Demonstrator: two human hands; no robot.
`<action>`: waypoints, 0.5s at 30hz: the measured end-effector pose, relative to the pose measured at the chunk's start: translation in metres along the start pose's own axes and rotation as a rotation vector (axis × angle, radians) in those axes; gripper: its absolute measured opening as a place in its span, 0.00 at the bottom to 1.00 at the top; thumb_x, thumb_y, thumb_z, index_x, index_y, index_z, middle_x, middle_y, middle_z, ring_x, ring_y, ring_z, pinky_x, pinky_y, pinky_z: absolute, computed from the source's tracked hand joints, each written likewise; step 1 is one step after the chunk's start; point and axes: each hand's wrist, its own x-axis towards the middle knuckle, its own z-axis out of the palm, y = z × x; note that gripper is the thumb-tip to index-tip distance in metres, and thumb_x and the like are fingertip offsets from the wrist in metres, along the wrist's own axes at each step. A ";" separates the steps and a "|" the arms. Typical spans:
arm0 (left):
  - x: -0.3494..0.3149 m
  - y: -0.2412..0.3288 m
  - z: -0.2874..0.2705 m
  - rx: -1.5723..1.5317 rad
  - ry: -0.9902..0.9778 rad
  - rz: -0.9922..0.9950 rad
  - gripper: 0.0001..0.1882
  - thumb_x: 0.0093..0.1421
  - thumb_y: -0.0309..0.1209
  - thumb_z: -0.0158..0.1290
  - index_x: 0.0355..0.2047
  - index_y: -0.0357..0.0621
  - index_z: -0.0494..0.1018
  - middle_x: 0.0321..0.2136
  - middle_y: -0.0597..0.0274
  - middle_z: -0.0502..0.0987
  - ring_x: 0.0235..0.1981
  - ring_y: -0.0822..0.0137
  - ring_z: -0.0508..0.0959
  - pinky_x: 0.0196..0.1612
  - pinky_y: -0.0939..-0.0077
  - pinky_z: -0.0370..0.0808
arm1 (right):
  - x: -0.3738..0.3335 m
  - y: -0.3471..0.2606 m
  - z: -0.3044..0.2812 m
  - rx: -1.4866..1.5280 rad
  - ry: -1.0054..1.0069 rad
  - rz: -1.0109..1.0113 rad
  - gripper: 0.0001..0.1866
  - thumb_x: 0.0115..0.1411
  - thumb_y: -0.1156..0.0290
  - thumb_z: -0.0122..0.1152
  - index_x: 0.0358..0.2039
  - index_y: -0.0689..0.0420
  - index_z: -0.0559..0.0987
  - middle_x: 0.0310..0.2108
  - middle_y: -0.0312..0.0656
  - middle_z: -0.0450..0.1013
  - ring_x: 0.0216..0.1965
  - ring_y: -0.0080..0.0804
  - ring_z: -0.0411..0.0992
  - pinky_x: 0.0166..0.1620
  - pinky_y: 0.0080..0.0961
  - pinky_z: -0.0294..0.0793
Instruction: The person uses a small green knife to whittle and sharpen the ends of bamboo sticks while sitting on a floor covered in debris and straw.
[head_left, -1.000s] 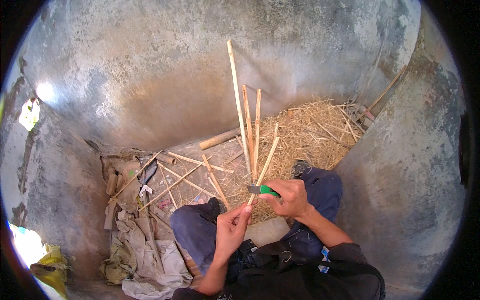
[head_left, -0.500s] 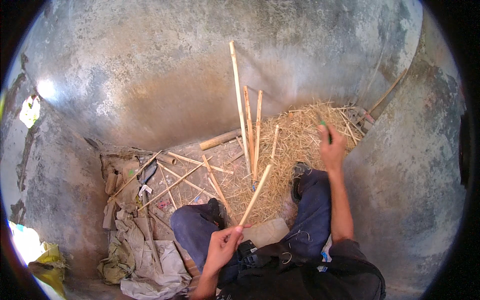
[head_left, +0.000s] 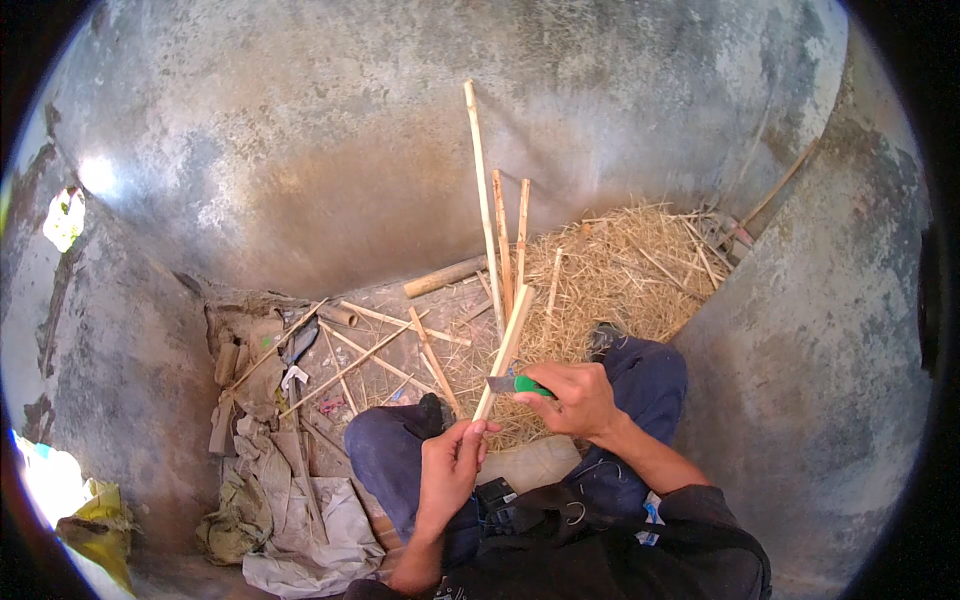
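My left hand (head_left: 451,468) grips the lower end of a pale wooden stick (head_left: 513,335), which slants up and away to the right between my knees. Wrapped round the green handle of a knife (head_left: 500,384) is my right hand (head_left: 575,398). The short blade lies against the stick a little above my left hand. Behind the stick's upper end, several longer sticks (head_left: 480,190) lean upright against the far wall. A heap of thin shavings (head_left: 630,270) covers the floor beyond my right hand.
Loose sticks (head_left: 375,350) lie crossed on the floor to the left. A thick round pole (head_left: 445,277) rests along the far wall's foot. Crumpled sacking (head_left: 310,540) lies at lower left. Grey walls (head_left: 800,380) stand close on either side. My bent legs (head_left: 390,465) flank the work.
My right hand has swung down and left with the knife, from above the shavings to the stick. The blade now meets the wood. The stick has turned a little more upright.
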 end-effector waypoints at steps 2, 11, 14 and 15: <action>0.002 0.004 0.006 0.088 0.034 0.072 0.14 0.79 0.33 0.52 0.45 0.36 0.84 0.18 0.67 0.70 0.19 0.78 0.68 0.24 0.77 0.66 | 0.000 -0.005 0.003 0.001 -0.010 -0.005 0.18 0.66 0.53 0.71 0.41 0.56 0.86 0.32 0.44 0.83 0.28 0.45 0.83 0.30 0.37 0.81; 0.003 0.005 0.015 0.262 0.136 0.167 0.12 0.76 0.32 0.55 0.42 0.36 0.84 0.18 0.58 0.74 0.19 0.70 0.75 0.25 0.71 0.71 | 0.005 -0.005 0.004 -0.034 0.021 -0.022 0.17 0.65 0.55 0.72 0.38 0.58 0.86 0.29 0.44 0.83 0.25 0.44 0.82 0.27 0.36 0.78; -0.001 0.005 0.013 0.271 0.126 0.131 0.12 0.76 0.32 0.55 0.41 0.37 0.84 0.18 0.58 0.74 0.19 0.70 0.75 0.26 0.71 0.71 | 0.012 0.004 -0.003 -0.121 0.044 0.041 0.17 0.67 0.53 0.70 0.40 0.56 0.87 0.29 0.45 0.83 0.25 0.45 0.82 0.27 0.36 0.79; -0.006 0.004 0.010 0.292 0.115 0.113 0.12 0.76 0.32 0.55 0.41 0.37 0.84 0.18 0.58 0.74 0.19 0.70 0.75 0.26 0.72 0.71 | 0.016 0.019 -0.005 -0.171 0.089 0.099 0.18 0.68 0.52 0.68 0.41 0.55 0.87 0.29 0.45 0.83 0.26 0.45 0.83 0.28 0.37 0.80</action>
